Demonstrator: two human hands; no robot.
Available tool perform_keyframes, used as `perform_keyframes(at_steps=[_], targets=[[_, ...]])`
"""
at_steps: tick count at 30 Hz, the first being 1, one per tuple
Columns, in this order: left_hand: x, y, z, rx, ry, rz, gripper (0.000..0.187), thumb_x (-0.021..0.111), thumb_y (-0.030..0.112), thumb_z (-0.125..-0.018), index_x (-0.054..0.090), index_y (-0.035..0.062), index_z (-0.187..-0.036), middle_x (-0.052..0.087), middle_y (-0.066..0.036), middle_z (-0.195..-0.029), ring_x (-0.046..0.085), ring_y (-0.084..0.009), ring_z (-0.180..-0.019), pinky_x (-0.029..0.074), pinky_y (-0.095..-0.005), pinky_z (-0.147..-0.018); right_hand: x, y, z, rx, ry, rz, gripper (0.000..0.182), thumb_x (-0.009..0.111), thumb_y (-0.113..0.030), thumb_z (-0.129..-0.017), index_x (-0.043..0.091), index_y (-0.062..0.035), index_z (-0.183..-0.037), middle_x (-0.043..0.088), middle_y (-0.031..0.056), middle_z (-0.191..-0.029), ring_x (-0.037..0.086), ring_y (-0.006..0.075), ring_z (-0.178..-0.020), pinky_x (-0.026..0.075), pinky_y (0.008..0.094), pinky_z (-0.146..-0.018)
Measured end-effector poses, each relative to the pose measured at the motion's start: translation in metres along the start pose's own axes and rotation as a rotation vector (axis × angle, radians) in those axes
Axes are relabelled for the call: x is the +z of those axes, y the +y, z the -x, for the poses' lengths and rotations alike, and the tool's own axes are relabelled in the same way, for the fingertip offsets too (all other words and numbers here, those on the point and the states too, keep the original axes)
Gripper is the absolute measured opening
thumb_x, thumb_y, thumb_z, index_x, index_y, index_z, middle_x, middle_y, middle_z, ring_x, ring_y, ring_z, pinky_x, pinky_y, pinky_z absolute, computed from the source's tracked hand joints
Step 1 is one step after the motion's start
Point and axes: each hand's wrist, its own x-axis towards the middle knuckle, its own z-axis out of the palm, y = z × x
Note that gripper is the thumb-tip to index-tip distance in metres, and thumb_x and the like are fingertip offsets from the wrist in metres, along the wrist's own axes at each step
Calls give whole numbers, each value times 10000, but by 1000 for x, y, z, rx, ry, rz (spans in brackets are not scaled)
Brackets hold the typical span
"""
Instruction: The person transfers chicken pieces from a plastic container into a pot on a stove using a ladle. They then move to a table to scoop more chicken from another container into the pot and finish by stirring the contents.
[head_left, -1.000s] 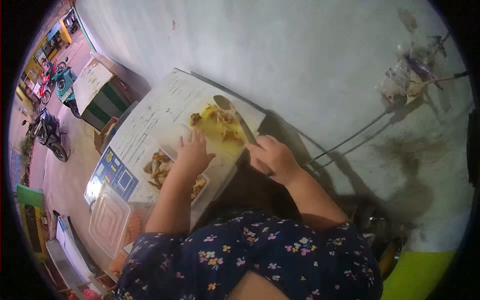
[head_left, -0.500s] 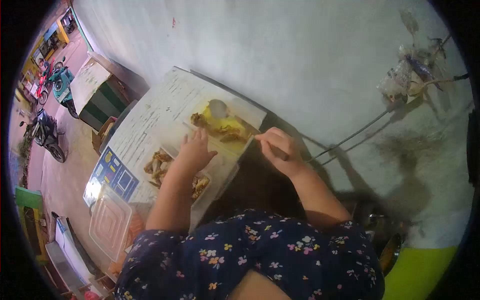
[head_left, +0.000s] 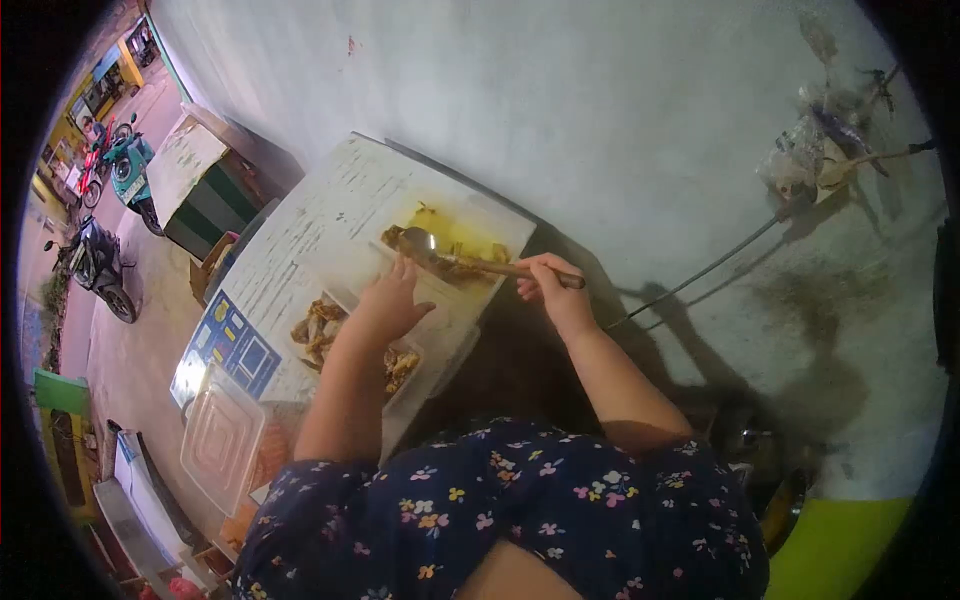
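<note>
My right hand grips the wooden handle of a spoon. Its metal bowl lies over brown food pieces, which look like chicken, inside a clear plastic container with yellow liquid. At that container's near side, my left hand has its fingers apart and appears to rest on or against the edge. Under my left forearm is a second plastic container of similar brown pieces, partly hidden by the arm.
Both containers stand on a worn white table against a pale wall. At its left end are a blue printed panel and a clear plastic lid. A metal rod juts along the wall. Motorbikes stand outside.
The spoon's bowl has swung down and left from the yellow liquid onto the pieces. My right hand has turned, showing more of the handle. My left hand stays nearly where it was.
</note>
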Motion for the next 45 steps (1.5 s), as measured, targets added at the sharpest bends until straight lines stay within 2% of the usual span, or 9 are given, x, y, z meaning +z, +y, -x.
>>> perform_keyframes(at_steps=[5, 8, 14, 22, 25, 31, 35, 40, 45], targets=[[-2, -2, 1, 6, -8, 15, 853, 593, 432, -866, 202, -80, -1425, 203, -273, -1495, 301, -368, -1357, 277, -437, -1115, -7, -4, 1, 133, 180, -141, 257, 503, -191, -917, 658, 15, -928, 639, 98, -730, 620, 129, -635, 519, 253, -591], [1, -1, 0, 7, 9, 14, 850, 594, 431, -866, 209, -86, -1421, 216, -275, -1490, 314, -386, -1345, 283, -436, -1110, -15, -1, 0, 139, 176, -150, 269, 507, -204, -907, 655, 21, -915, 642, 104, -731, 621, 134, -623, 520, 256, -585], [-4, 2, -1, -15, 26, -21, 846, 593, 440, -865, 227, -88, -1416, 233, -275, -1484, 309, -388, -1349, 274, -434, -1114, -17, -18, 4, 126, 189, -97, 285, 515, -214, -891, 632, 40, -946, 641, 121, -770, 609, 149, -647, 512, 275, -602], [-20, 21, 5, -48, 63, -45, 832, 592, 434, -865, 236, -70, -1423, 236, -258, -1491, 280, -375, -1368, 255, -445, -1121, -31, -39, 8, 46, 248, -135, 257, 511, -186, -891, 652, 28, -906, 645, 116, -735, 618, 149, -613, 520, 268, -588], [-24, 33, 8, -5, 126, -58, 817, 584, 427, -873, 236, -65, -1425, 232, -256, -1493, 275, -373, -1372, 253, -443, -1123, -43, -50, 16, 18, 270, -140, 257, 509, -189, -892, 651, 25, -902, 648, 117, -745, 618, 150, -611, 519, 267, -588], [-34, 77, 7, 58, 124, -129, 802, 577, 414, -880, 241, -77, -1418, 231, -262, -1491, 270, -372, -1375, 253, -427, -1124, -86, -71, 52, -36, 356, -167, 253, 510, -186, -885, 644, 28, -899, 652, 120, -761, 614, 154, -614, 506, 272, -586], [-30, 119, 6, 162, 114, -172, 781, 571, 419, -882, 277, -90, -1396, 270, -277, -1467, 313, -384, -1348, 280, -420, -1109, -128, -80, 93, -94, 437, -157, 258, 506, -179, -885, 641, 38, -919, 648, 134, -742, 608, 155, -613, 501, 279, -581], [-34, 195, 19, 275, -26, -134, 741, 558, 432, -886, 348, -102, -1355, 329, -282, -1433, 377, -394, -1302, 319, -418, -1084, -184, -98, 172, -123, 586, -163, 254, 508, -165, -880, 636, 48, -934, 646, 148, -736, 603, 157, -609, 497, 283, -570], [7, 259, 14, 531, 31, -198, 740, 533, 475, -892, 387, -116, -1312, 389, -289, -1388, 432, -398, -1257, 361, -430, -1050, -238, -115, 269, -147, 732, -112, 238, 506, -176, -885, 639, 21, -908, 656, 133, -748, 620, 174, -612, 488, 288, -544]])
